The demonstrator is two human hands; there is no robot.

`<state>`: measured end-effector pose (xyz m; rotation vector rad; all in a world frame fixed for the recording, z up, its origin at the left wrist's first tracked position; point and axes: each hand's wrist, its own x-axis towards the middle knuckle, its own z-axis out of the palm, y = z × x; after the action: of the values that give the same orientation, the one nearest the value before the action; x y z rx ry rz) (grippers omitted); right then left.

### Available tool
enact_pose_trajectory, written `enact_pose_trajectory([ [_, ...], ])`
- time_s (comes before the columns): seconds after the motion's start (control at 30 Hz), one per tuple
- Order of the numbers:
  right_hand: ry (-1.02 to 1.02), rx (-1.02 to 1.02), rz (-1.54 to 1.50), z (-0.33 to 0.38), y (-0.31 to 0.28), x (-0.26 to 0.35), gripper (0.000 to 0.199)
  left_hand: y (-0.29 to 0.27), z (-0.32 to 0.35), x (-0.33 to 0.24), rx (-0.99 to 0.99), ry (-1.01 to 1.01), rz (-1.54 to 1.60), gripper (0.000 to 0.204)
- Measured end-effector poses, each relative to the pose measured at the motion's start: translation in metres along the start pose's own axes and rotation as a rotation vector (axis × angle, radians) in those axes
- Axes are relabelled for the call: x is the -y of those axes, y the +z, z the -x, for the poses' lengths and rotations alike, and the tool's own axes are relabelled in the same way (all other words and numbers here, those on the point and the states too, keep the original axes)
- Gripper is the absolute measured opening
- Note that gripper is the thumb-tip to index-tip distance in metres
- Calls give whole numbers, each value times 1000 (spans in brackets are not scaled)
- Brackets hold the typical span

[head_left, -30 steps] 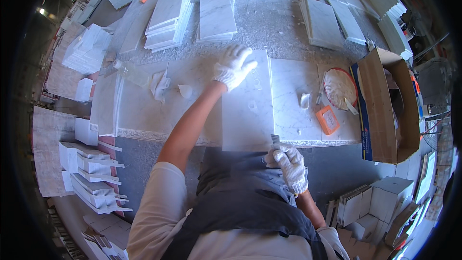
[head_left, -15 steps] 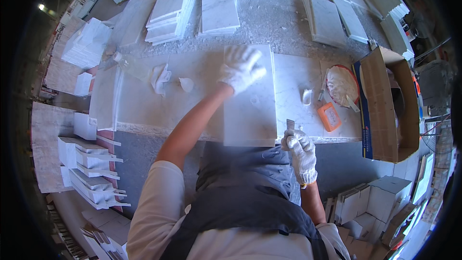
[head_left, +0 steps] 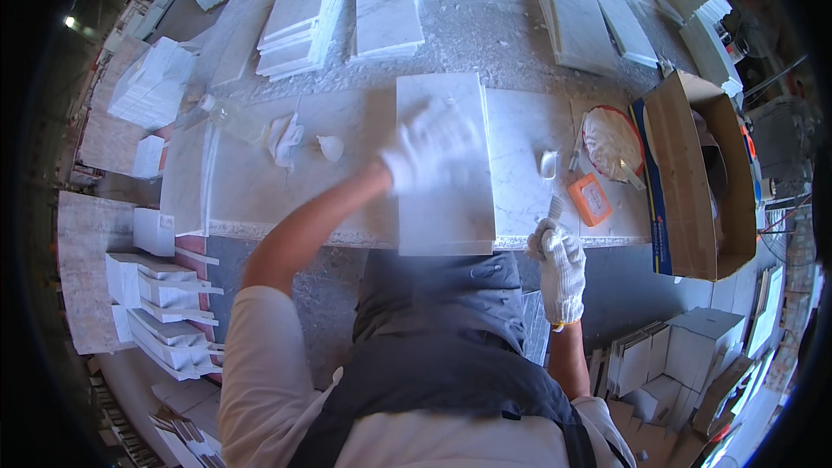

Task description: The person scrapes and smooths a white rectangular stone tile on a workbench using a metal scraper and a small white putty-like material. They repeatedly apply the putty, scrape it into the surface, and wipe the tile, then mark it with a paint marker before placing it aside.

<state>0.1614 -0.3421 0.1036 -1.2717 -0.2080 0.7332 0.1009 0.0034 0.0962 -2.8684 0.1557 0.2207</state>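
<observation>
A small stack of white marble tiles (head_left: 440,217) lies before me at the bench edge. My left hand (head_left: 433,146), in a white knit glove, is over the middle of the top tile. Motion smears its fingers, so I cannot make out their shape or whether a cloth is under them. To the right of the stack, my gloved right hand (head_left: 559,264) is closed around a small scraper (head_left: 555,206), its flat blade pointing up and away from me. The scraper's handle is hidden inside the fist.
Right of the stack are an orange block (head_left: 590,200), a red-rimmed bowl of white paste (head_left: 612,143) and a cardboard box (head_left: 685,173). On the left lie a clear bottle (head_left: 236,121) and a crumpled cloth (head_left: 284,140). Tile stacks (head_left: 387,17) stand at the back.
My left hand has swept toward me over the tile and is more blurred. My right hand has moved slightly right with the scraper. The whole view has shifted a little.
</observation>
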Motion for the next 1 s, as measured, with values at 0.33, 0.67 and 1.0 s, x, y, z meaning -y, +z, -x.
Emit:
enact_pose_trajectory([
  [0.33, -8, -132, -2, 9, -4, 0, 37, -7, -12, -21, -141, -176, 501, 72],
  [0.67, -225, -101, 406, -20, -3, -47, 34, 25, -15, -1, -576, -259, 420, 62],
  [1.0, -19, -109, 16, -16, 19, -22, 60, 6, -14, 45, -514, -937, 294, 54],
])
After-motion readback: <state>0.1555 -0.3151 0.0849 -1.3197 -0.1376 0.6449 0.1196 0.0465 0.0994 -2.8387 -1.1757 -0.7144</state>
